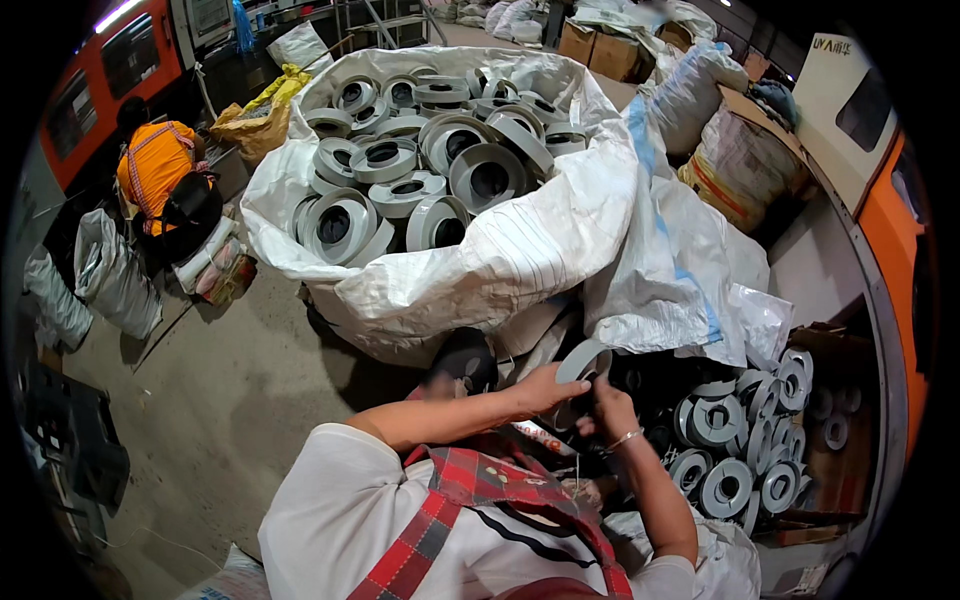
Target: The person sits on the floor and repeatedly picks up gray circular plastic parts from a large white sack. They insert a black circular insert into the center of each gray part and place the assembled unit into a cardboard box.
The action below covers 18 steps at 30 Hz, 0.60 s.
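Above my lap, my left hand is closed on a grey plastic flanged ring, with the thumb along its near side. Close against the ring's right side is my right hand, its fingers curled; whatever they grip is hidden. In front of me a big white woven bulk bag stands open, heaped with the same kind of grey rings, many dark in the middle. More grey rings lie piled at my right, beside and in a brown cardboard box.
A folded-over white and blue woven sheet hangs right of the bulk bag. Stuffed sacks stand at the far right next to an orange machine. At the left, a person in orange bends near white sacks.
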{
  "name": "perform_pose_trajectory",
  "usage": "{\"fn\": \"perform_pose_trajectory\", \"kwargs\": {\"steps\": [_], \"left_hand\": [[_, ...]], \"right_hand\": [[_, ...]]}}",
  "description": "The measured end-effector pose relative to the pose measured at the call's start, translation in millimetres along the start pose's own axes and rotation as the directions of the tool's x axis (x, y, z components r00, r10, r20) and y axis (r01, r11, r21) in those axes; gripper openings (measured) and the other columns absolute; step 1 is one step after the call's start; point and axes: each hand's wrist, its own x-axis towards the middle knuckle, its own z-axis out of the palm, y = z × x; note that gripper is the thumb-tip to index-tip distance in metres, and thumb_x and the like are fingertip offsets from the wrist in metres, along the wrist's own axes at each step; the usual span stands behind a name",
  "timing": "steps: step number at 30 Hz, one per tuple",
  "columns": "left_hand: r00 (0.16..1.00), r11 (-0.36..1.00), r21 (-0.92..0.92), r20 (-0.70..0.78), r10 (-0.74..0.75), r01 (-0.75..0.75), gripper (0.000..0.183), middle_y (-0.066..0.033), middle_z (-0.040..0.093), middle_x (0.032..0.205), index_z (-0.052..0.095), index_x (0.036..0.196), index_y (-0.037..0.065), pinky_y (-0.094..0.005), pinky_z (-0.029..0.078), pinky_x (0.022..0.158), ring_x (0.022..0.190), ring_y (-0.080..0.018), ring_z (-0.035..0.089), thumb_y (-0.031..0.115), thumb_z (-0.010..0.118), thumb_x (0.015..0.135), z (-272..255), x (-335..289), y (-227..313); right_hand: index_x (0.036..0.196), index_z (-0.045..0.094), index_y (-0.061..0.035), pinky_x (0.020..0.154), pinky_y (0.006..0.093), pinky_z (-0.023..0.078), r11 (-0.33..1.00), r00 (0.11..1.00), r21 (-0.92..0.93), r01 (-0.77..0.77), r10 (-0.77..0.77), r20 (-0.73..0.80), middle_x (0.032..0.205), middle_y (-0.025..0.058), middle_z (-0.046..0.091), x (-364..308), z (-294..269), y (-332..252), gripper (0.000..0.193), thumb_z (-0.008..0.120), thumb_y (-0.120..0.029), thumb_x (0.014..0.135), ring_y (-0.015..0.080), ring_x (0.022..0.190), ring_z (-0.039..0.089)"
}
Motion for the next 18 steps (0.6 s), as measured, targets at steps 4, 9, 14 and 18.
{"fn": "perform_pose_trajectory", "kwargs": {"steps": [4,9,14,18], "left_hand": [[0.997,0.994,-0.086,-0.048,0.067,-0.071,0.040,-0.0028,0.057,0.089,0.052,0.112,-0.001,-0.0269,0.044,0.070,0.079,-0.0101,0.050,0.023,0.066,0.083,4.9,-5.8,11.9],[0.999,0.984,0.174,0.039,0.027,-0.033,0.037,0.0001,0.055,0.083,0.053,0.110,0.001,-0.0227,0.041,0.059,0.070,-0.0074,0.048,0.023,0.066,0.083,5.6,-13.3,24.7],[0.998,0.981,0.183,-0.009,0.063,-0.060,0.043,-0.0016,0.058,0.083,0.051,0.113,0.000,-0.0234,0.042,0.057,0.068,-0.0072,0.049,0.025,0.067,0.082,9.8,-22.4,46.3],[0.905,0.646,0.721,-0.061,0.421,-0.252,0.050,-0.0113,0.045,0.107,0.046,0.121,0.000,-0.0296,0.034,0.079,0.096,-0.0176,0.039,0.029,0.064,0.084,-26.4,7.6,147.6]], "right_hand": [[0.124,0.039,0.0008,0.047,0.0252,0.046,0.842,0.955,-0.451,0.297,-0.248,0.165,0.071,0.0098,0.059,-1.9,-4.6,2.4,0.058,0.063,-0.032,0.083,0.0143,0.054,0.056],[0.091,0.054,0.0000,0.043,0.0257,0.044,0.947,0.939,0.201,-0.251,0.188,0.287,0.063,0.0090,0.059,0.8,-5.2,10.7,0.050,0.048,-0.050,0.088,0.0172,0.045,0.056],[0.100,0.054,0.0025,0.061,0.0351,0.052,0.896,0.912,-0.186,0.404,-0.409,0.010,0.080,0.0150,0.064,9.1,0.0,19.9,0.045,0.051,-0.041,0.089,0.0260,0.068,0.064],[0.089,0.059,0.0001,0.058,0.0318,0.053,0.983,0.939,0.159,0.090,-0.137,0.314,0.075,0.0121,0.063,22.6,-13.5,25.5,0.043,0.045,-0.041,0.093,0.0205,0.062,0.062]]}}
